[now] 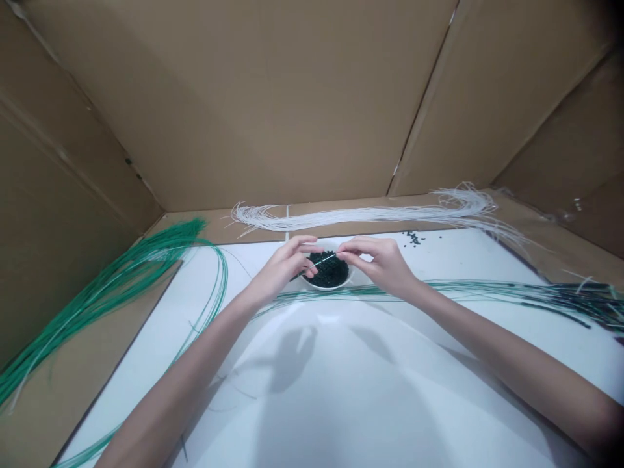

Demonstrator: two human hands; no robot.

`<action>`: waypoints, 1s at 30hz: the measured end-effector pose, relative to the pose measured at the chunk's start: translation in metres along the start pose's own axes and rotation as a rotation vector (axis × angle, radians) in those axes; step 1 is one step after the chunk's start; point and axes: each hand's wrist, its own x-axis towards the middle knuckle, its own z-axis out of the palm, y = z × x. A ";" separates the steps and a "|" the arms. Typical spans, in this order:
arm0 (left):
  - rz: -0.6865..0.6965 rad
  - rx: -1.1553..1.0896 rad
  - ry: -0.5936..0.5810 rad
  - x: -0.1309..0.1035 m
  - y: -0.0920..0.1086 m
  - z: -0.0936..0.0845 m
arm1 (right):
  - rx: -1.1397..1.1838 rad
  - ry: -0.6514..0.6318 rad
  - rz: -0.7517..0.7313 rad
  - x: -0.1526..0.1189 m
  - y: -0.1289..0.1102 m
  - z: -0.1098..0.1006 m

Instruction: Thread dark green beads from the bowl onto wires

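Over a white bowl [322, 286] full of small black bead-like pieces [331, 270], my two hands hold a thin green strand [325, 259] stretched between them. The fingertips of my right hand [377, 260] pinch its right end. My left hand [285, 266] has the strand between its thumb and fingers, the index finger held out straighter. A short dark length shows below the left fingers; whether beads are threaded there is too small to tell. More green strands [439, 288] run across the white table just behind and under my wrists.
A large green bundle [121, 279] lies at the left. A white strand bundle [361, 214] lies along the back on cardboard. Loose black pieces [414, 238] are scattered right of the bowl. Dark-ended strands [580, 302] lie at far right. Cardboard walls [273, 97] enclose the white table [341, 403].
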 end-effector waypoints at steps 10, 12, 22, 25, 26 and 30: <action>-0.122 0.001 -0.062 -0.002 0.006 -0.006 | 0.075 0.054 0.085 0.004 0.011 -0.002; -0.106 0.065 -0.025 -0.001 0.005 -0.006 | 0.060 0.051 0.068 0.004 0.011 -0.002; 0.016 0.396 0.096 -0.002 0.002 -0.004 | 0.048 -0.045 0.043 0.004 0.006 -0.002; 0.107 0.501 0.140 -0.004 0.001 0.001 | 0.060 -0.048 0.053 0.002 0.004 -0.001; 0.126 0.521 0.151 -0.004 0.001 0.003 | 0.069 -0.048 0.060 0.002 0.003 -0.001; 0.145 0.540 0.185 -0.004 0.002 0.004 | 0.169 -0.092 0.140 0.002 0.001 -0.003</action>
